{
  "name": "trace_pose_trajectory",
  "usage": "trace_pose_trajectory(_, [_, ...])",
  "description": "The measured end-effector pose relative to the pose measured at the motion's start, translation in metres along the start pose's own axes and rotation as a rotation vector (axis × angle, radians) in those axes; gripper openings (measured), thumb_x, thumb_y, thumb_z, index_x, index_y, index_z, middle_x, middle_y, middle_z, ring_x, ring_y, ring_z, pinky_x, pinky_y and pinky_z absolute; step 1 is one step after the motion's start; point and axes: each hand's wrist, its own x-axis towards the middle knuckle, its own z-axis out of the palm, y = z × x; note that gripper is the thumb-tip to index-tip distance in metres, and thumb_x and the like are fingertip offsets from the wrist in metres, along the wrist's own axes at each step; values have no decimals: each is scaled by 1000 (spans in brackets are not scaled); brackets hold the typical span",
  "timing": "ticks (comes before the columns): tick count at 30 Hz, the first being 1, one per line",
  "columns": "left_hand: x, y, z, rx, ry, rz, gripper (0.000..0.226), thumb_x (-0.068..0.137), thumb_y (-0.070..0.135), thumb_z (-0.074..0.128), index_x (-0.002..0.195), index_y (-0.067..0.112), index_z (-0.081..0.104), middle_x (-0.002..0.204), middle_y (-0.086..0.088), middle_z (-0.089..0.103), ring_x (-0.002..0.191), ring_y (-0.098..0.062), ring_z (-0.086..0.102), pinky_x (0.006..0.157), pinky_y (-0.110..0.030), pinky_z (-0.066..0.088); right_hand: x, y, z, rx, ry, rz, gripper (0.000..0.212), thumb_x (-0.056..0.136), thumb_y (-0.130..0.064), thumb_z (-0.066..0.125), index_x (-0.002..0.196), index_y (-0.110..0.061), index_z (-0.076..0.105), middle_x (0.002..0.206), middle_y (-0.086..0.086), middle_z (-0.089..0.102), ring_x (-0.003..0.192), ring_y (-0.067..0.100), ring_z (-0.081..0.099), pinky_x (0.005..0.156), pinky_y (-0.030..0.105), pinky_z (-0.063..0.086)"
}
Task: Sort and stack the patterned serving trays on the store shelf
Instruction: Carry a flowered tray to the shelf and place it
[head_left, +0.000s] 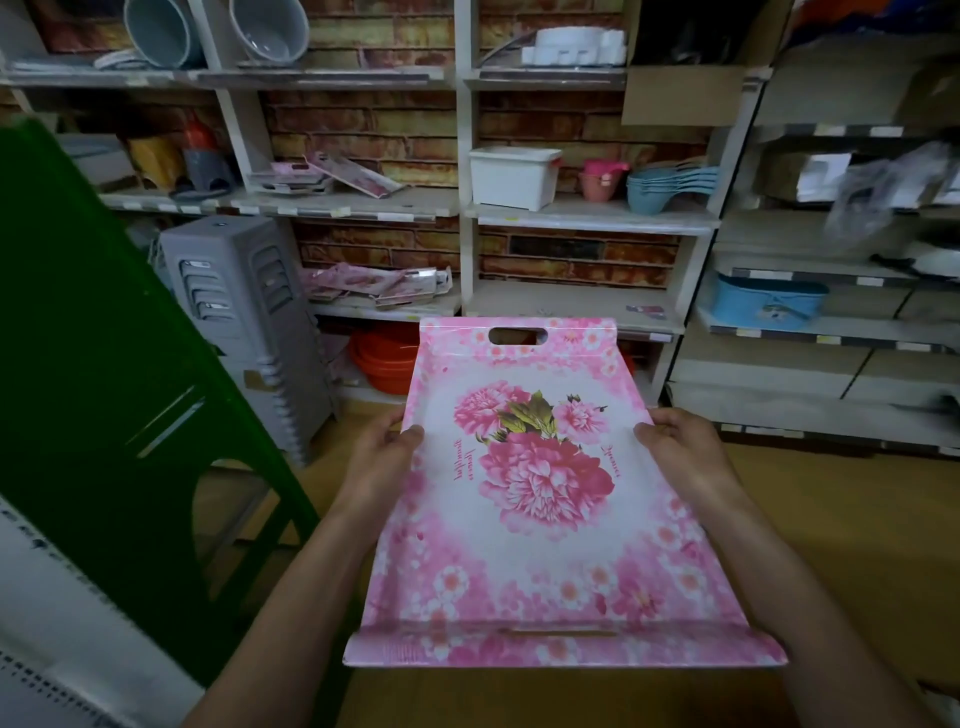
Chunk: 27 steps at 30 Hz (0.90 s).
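One pink floral tray is held out low before the shelf unit - the left hand grips its left long edge, the right hand its right, thumbs on top. Two untidy heaps of similar pink trays lie beyond: the upper heap one shelf above the lower heap.

bare left hand, bare right hand, 2 bare forearms
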Motion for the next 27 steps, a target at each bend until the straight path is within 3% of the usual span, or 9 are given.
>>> trace_pose_trajectory(5, [47, 11, 13, 21, -16, 24, 26, 100, 21, 49, 125, 16, 57, 106, -3, 68, 84, -18, 71, 54, -23, 55, 45, -2, 11, -19, -2, 9, 9, 93, -20, 57, 97, -22, 65, 88, -1, 71, 82, 23, 70, 84, 46, 57])
trace_pose_trajectory(13, [143, 21, 14, -14, -16, 40, 27, 99, 17, 50, 124, 15, 61, 110, -7, 70, 90, -24, 71, 68, -33, 59, 123, -22, 49, -11, 14, 11, 11, 94, -19, 57, 100, -19, 66, 91, 1, 72, 81, 21, 70, 81, 42, 58])
trace_pose_trajectory(20, [221, 34, 3, 19, 14, 67, 27, 98, 19, 53, 122, 20, 63, 111, -3, 70, 92, -21, 70, 65, -29, 54, 187, -42, 87, -28, 15, -2, 14, 93, -19, 57, 100, -18, 69, 91, 1, 73, 82, 22, 70, 83, 43, 57])
trace_pose_trajectory(27, [272, 37, -5, -12, 79, 5, 18, 98, 22, 54, 111, 16, 64, 103, -7, 71, 87, -25, 71, 67, -34, 57, 243, -57, 122, -5, -54, -34, 18, 95, -14, 56, 87, -25, 67, 85, -4, 71, 80, 19, 69, 78, 36, 54])
